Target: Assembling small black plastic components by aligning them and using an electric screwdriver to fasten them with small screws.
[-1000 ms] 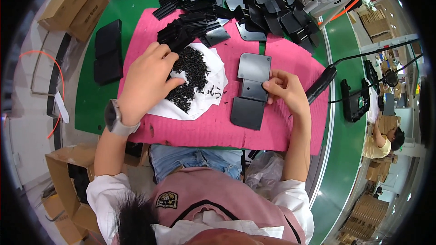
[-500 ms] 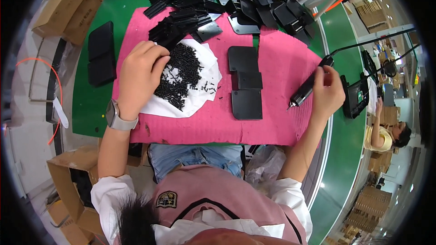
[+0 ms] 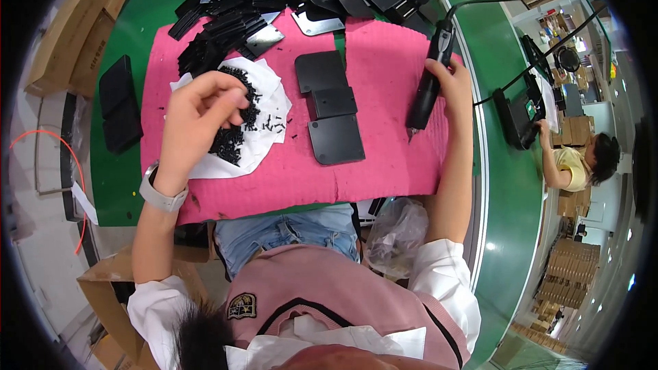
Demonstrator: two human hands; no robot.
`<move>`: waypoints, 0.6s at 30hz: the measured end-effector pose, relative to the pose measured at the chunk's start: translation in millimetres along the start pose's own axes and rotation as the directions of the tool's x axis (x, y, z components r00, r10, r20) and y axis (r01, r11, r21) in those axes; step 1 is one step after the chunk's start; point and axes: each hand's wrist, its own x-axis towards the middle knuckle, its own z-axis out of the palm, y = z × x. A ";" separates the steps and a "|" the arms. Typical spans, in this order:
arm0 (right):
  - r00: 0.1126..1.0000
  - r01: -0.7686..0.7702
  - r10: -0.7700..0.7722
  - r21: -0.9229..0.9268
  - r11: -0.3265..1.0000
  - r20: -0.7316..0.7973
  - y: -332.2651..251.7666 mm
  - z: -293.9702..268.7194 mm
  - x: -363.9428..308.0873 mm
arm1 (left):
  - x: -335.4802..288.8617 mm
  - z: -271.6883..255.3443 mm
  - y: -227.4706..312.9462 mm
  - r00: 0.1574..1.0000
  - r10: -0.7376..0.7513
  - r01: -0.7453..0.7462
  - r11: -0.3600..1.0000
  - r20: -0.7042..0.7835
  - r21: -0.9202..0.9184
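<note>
My left hand [image 3: 203, 115] hovers over a heap of small black screws [image 3: 229, 145] on a crumpled white cloth [image 3: 272, 96]. Its thumb and fingers are pinched together; whatever is between them is too small to make out. In my right hand [image 3: 450, 86] is a black electric screwdriver [image 3: 429, 82], its bit pointing down towards the pink pad [image 3: 384, 164]. Between the two hands, a black plate assembly [image 3: 332, 106] lies on the pad: two flat plates joined by a smaller middle piece. A few loose screws lie at the right of the heap.
Black brackets and metal plates [image 3: 322, 0] are piled at the far side of the green table [image 3: 510, 226]. Another black part [image 3: 120, 104] lies at the left. The screwdriver's cable runs to the right, near a black device [image 3: 515, 118]. A co-worker [image 3: 572, 164] is at the right.
The whole view has shifted. My left hand has moved rightward over the screw heap, still pinched. My right hand has tilted the screwdriver more upright.
</note>
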 end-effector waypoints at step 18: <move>0.661 0.084 -0.743 0.994 -0.068 -0.106 -114.1 57.4 -68.1 | 0.0 52.9 3.7 0.954 -0.081 0.207 0.876 0.289 -0.437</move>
